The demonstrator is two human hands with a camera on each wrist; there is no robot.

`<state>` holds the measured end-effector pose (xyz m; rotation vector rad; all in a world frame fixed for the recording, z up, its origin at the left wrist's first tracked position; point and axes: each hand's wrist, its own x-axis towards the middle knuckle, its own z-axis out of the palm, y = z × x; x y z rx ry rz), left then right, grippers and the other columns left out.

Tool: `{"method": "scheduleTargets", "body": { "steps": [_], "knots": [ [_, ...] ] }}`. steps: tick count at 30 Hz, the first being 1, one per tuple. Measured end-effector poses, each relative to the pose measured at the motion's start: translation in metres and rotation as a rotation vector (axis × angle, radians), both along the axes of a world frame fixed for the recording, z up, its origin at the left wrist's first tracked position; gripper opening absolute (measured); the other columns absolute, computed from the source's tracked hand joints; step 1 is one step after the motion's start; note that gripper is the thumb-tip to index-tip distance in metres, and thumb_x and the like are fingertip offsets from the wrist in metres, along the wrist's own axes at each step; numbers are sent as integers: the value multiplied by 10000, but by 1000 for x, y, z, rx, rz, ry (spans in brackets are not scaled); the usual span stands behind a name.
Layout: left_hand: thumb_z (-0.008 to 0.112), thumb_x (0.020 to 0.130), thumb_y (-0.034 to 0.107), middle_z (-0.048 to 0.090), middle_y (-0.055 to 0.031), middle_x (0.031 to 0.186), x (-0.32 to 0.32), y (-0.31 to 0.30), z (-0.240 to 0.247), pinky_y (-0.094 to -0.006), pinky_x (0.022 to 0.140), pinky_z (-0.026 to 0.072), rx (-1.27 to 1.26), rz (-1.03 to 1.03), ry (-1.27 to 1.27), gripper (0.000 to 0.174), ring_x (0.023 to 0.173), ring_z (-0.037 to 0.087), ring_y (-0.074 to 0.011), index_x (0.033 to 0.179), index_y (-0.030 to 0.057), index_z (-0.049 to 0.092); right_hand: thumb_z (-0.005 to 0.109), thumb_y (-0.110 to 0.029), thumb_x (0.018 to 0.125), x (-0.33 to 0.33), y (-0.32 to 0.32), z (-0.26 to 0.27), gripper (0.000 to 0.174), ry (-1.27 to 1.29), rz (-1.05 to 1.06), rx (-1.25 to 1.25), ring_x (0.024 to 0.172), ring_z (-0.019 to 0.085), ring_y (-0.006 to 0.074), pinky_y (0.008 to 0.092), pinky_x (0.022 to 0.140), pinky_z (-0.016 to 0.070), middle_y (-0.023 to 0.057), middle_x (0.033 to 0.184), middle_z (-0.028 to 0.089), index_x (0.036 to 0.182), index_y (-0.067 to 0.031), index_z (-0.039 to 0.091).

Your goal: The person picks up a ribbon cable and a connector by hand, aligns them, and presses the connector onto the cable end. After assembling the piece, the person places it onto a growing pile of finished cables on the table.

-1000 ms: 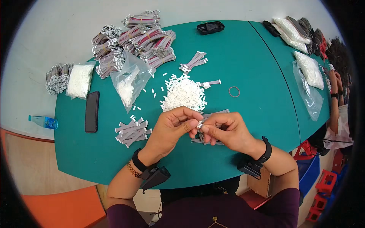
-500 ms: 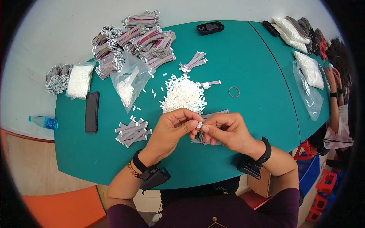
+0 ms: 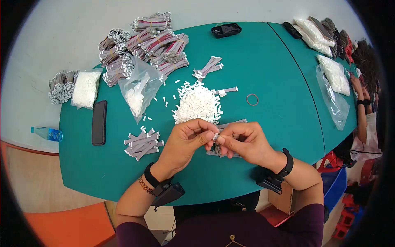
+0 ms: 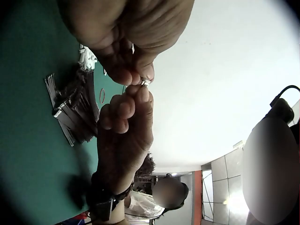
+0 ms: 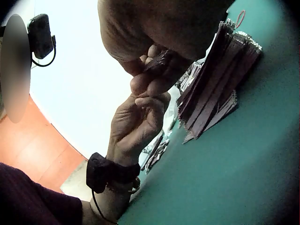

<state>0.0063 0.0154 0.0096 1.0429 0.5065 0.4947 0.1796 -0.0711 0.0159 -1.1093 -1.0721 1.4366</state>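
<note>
Both hands meet fingertip to fingertip just below a heap of small white connectors (image 3: 197, 103). The left hand (image 3: 185, 142) pinches a small white connector (image 3: 216, 136) from one side, and the right hand (image 3: 249, 144) pinches at it from the other. In the left wrist view the connector (image 4: 146, 83) shows between the fingertips of both hands. A short grey ribbon cable (image 5: 157, 63) lies within the right hand's curled fingers in the right wrist view. Behind the right hand are more grey cables (image 3: 233, 123), partly hidden. Another pile of cables with white ends (image 3: 143, 144) lies left of the left hand.
Bundled cables (image 3: 158, 43) are heaped at the back left, beside a clear bag (image 3: 138, 90) of white pieces. A phone (image 3: 99, 122), a bottle (image 3: 47, 133), a red rubber band (image 3: 252, 99) and a black case (image 3: 226, 30) are around. Another person's arms (image 3: 360, 96) show at right.
Both hands hold nearly the same pose at the connector. At the far right, the other person's hands have shifted slightly.
</note>
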Motion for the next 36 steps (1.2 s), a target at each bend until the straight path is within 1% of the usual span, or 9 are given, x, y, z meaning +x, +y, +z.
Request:
{"method": "scheduleTargets", "body": {
  "steps": [7,11,19,22,25,28,31,34,36],
  "knots": [
    [599,876,91,624,-48,844,0,0,-1,-212,628,450,106,6,12,138,678,534,-79,961,-17,616,573,-135,899,2,1,3,163,-18,17,-31,556,545,45,180,482,418,12,651,608,792,-23,625],
    [612,857,54,619,-61,824,1,-1,3,-214,621,451,159,27,41,118,674,546,-91,944,-27,611,586,-135,889,3,1,4,164,-9,25,-34,551,549,51,188,478,425,17,639,609,778,-21,623],
    [611,852,28,618,-62,851,0,-4,6,-213,637,456,297,50,73,132,697,546,-88,966,-36,628,584,-126,879,3,1,3,183,-45,5,-56,496,509,37,182,440,370,12,607,597,728,-25,595],
    [607,854,27,617,-63,864,1,-6,6,-211,636,451,406,78,102,134,708,543,-87,970,-36,630,579,-122,878,3,1,3,187,-50,1,-59,482,499,34,182,430,356,9,597,592,716,-30,589],
    [616,847,26,622,-68,882,-1,-4,9,-215,664,463,304,32,123,152,741,558,-93,983,-40,628,576,-123,879,3,2,4,186,-38,-1,-71,481,499,36,183,429,356,9,593,592,717,-33,591],
    [626,837,25,628,-76,905,-1,0,13,-224,701,478,274,-14,95,174,776,575,-103,995,-47,624,575,-127,880,4,2,7,186,-12,-6,-92,484,503,38,183,431,361,11,594,594,720,-34,595],
    [636,828,25,632,-86,926,-3,2,12,-233,728,488,280,-28,78,190,799,586,-111,1000,-52,621,574,-130,881,4,2,6,183,-3,2,-96,487,506,40,183,434,366,12,598,597,729,-32,600],
    [622,842,37,648,-81,945,-5,5,10,-244,784,494,295,-53,78,200,856,606,-112,1026,-40,621,574,-128,881,4,1,5,175,1,14,-82,490,509,40,181,438,368,12,602,599,739,-30,605],
    [637,829,31,639,-87,923,-3,3,10,-239,750,495,317,-22,86,193,816,598,-114,1005,-47,622,576,-124,880,3,1,5,168,5,14,-77,494,511,38,179,441,369,10,605,599,744,-30,606]
  ]
}}
